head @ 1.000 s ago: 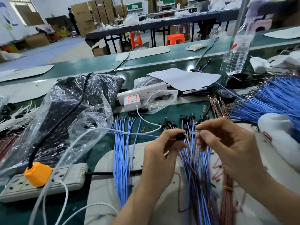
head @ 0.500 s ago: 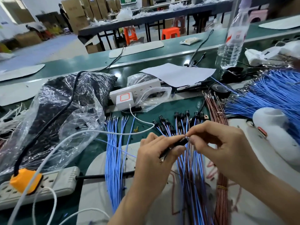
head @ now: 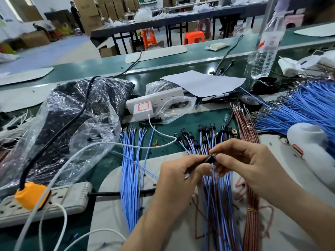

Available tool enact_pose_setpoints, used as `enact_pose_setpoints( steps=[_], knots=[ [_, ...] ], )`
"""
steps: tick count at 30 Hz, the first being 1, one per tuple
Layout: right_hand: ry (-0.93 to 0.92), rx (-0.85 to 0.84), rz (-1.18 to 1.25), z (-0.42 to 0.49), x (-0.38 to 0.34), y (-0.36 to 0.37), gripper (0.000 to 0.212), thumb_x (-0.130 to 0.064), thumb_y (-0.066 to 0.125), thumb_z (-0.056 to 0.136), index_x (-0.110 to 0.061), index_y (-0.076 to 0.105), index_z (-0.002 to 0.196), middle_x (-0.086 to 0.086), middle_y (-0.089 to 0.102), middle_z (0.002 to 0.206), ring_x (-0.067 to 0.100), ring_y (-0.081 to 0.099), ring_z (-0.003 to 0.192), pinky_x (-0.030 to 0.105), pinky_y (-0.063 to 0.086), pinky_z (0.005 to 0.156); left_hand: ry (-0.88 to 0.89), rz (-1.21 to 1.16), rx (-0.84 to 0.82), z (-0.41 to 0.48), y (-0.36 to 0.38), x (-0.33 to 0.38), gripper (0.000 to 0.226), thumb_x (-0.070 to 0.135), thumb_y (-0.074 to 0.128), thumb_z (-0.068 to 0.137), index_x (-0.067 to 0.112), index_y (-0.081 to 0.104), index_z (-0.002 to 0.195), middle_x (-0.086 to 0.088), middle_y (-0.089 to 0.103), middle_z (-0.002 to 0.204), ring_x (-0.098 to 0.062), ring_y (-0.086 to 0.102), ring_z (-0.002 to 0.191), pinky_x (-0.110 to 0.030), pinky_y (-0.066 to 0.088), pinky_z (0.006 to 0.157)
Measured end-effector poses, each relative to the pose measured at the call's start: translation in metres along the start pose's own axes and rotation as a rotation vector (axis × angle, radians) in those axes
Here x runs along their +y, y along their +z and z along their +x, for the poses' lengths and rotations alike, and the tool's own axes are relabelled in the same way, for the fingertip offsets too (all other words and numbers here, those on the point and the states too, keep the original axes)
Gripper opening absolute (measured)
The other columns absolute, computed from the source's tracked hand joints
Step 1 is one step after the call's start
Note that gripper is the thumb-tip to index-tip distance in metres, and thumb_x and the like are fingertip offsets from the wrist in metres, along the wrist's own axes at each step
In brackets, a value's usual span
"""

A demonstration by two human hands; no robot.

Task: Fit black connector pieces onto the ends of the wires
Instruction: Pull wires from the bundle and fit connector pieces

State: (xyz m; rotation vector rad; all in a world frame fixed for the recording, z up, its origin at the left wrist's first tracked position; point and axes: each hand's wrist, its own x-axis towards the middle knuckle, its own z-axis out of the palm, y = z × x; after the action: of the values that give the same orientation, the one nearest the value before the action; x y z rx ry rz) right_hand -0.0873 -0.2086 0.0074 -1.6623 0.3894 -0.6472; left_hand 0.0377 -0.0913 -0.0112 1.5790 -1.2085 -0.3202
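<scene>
Touching left grip (head: 178, 175), right grip (head: 244, 163): connector (head: 210, 159)

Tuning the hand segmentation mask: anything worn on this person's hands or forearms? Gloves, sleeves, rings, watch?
Nothing worn. Left hand and right hand are bare: no gloves, rings or tape. Left forearm and right forearm are bare to the frame edge: no sleeves, watch or wristband in view.

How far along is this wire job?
Early, it seems. Done: a cluster of capped wires lies beyond the hands. In hand: the left hand and right hand pinch one black connector between them. Left: the bare-ended blue wires, the brown wire bundle and the big blue wire pile at right.
</scene>
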Motion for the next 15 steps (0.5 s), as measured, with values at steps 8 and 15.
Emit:
enact_pose_setpoints(
  steps=[8, 15],
  knots=[
    [0.119, -0.057, 0.090, 0.0033, 0.0007, -0.0061, 0.011, -0.012, 0.066, 0.075, -0.008, 0.074, 0.081, 0.013, 0.068, 0.067, 0.020, 0.066, 0.057, 0.022, 0.054, 0.056, 0.022, 0.047, 0.005, 0.0005, 0.0001, -0.0004, 0.019, 0.013, 0.071, 0.082, 0.015, 0.075, 0.100, 0.028, 0.063, 0.070, 0.007, 0.062, 0.070, -0.007, 0.044, 0.068],
    [0.156, -0.096, 0.152, 0.0032, 0.0016, -0.0068, 0.018, -0.020, 0.067, 0.071, -0.013, 0.075, 0.085, 0.012, 0.068, 0.069, 0.020, 0.066, 0.059, 0.022, 0.053, 0.057, -0.033, -0.032, 0.020, 0.0003, 0.0007, 0.0004, 0.017, 0.025, 0.072, 0.077, 0.018, 0.076, 0.092, 0.022, 0.068, 0.072, 0.002, 0.064, 0.070, -0.009, 0.046, 0.067]
  ],
)
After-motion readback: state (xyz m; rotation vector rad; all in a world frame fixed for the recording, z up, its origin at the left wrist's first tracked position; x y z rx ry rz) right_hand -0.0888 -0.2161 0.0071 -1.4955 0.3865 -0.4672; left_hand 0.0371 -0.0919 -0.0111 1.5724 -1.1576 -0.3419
